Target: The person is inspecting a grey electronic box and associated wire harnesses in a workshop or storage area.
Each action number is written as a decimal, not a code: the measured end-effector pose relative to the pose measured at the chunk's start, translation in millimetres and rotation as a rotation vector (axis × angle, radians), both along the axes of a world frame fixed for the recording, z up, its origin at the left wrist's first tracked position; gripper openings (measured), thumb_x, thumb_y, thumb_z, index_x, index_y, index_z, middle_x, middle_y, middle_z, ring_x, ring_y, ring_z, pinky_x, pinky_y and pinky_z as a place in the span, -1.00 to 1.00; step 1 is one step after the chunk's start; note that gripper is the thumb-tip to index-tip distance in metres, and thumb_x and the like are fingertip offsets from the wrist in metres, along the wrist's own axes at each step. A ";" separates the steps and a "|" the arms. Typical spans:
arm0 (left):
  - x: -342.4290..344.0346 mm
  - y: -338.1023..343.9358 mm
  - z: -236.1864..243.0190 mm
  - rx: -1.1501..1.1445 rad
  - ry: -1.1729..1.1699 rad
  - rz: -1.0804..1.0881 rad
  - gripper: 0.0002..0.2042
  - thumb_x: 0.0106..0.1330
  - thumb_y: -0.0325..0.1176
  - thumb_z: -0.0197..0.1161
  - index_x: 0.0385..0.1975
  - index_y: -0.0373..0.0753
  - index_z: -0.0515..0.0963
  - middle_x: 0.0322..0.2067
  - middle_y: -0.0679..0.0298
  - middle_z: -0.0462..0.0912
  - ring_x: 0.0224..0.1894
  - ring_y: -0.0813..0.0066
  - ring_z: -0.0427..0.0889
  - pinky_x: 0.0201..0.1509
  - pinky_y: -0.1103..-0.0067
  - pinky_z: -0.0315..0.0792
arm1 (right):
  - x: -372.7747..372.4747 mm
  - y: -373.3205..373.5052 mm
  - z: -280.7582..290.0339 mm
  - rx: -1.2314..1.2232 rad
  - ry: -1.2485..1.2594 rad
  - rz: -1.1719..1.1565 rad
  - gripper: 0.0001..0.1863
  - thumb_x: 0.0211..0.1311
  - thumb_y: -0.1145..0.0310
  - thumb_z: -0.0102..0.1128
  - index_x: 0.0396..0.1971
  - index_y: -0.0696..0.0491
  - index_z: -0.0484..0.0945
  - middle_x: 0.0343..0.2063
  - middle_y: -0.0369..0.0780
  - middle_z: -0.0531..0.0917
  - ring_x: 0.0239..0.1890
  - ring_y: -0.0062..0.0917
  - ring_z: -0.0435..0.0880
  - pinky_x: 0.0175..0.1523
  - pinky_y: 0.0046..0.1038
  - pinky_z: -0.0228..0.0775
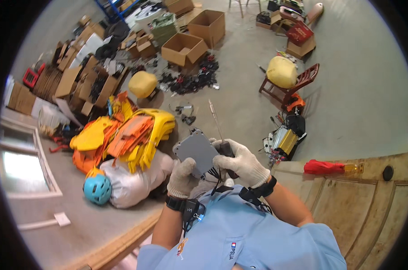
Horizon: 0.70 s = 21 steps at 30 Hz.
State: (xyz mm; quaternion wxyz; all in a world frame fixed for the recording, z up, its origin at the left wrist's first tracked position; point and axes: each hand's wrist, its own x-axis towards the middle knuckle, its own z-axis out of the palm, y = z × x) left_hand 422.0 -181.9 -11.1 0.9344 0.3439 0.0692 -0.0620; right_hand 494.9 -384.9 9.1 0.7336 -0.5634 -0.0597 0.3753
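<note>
A flat grey box [196,152], like an electronic unit's housing with screw holes at its corners, is held up in front of me. My left hand [184,177], in a pale knit glove, grips its lower left side with the thumb on its face. My gloved right hand [245,165] wraps round the dark handle of a long screwdriver [215,118], whose shaft points up and away. That hand's thumb also presses on the box's right edge. Black cables [215,173] come out at the box's lower edge. Dark straps with small modules sit on both wrists.
Yellow and orange plastic parts [132,135], a white sack [134,182] and a blue helmet [97,189] lie to the left. Ahead are cardboard boxes [184,48] and a dark parts heap [199,75]. At right stand a wooden chair [298,84] and a panelled wooden surface [343,198].
</note>
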 end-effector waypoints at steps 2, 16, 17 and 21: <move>40.5 -7.8 0.6 0.020 -0.011 -0.072 -0.26 0.25 -0.18 0.54 0.38 -0.35 0.41 0.29 0.04 0.58 0.30 0.18 0.61 0.42 0.31 0.50 | 25.8 -11.1 2.2 -0.027 -0.027 -0.044 -0.48 0.33 0.39 0.38 0.23 0.28 0.52 -0.03 -0.24 0.69 -0.04 -0.56 0.67 0.19 -0.45 0.54; 325.1 36.2 -38.1 -0.030 0.111 -0.371 -0.34 0.26 -0.29 0.36 0.37 -0.39 0.42 0.21 -0.05 0.63 0.26 -0.01 0.64 0.37 0.03 0.55 | 190.2 -116.6 -42.5 -0.264 0.173 -0.922 -0.57 0.63 0.15 0.10 0.32 0.04 0.48 -0.41 -0.33 0.63 -0.53 -0.68 0.56 -0.43 -0.56 0.50; 332.7 42.7 -48.3 -0.032 0.126 -0.361 -0.34 0.26 -0.29 0.36 0.37 -0.39 0.42 0.21 -0.05 0.63 0.26 -0.01 0.64 0.37 0.03 0.55 | 193.2 -124.0 -49.0 -0.322 0.209 -1.027 -0.58 0.63 0.14 0.10 0.33 -0.01 0.48 -0.42 -0.34 0.62 -0.55 -0.68 0.55 -0.45 -0.55 0.50; 372.4 64.0 -81.9 -0.071 0.250 -0.260 -0.39 0.32 -0.33 0.34 0.36 -0.42 0.41 0.21 -0.04 0.63 0.25 0.00 0.66 0.35 0.00 0.57 | 205.3 -167.2 -89.4 -0.294 0.310 -1.110 -0.64 0.61 0.14 0.13 0.27 -0.09 0.52 -0.43 -0.31 0.63 -0.57 -0.65 0.55 -0.53 -0.52 0.47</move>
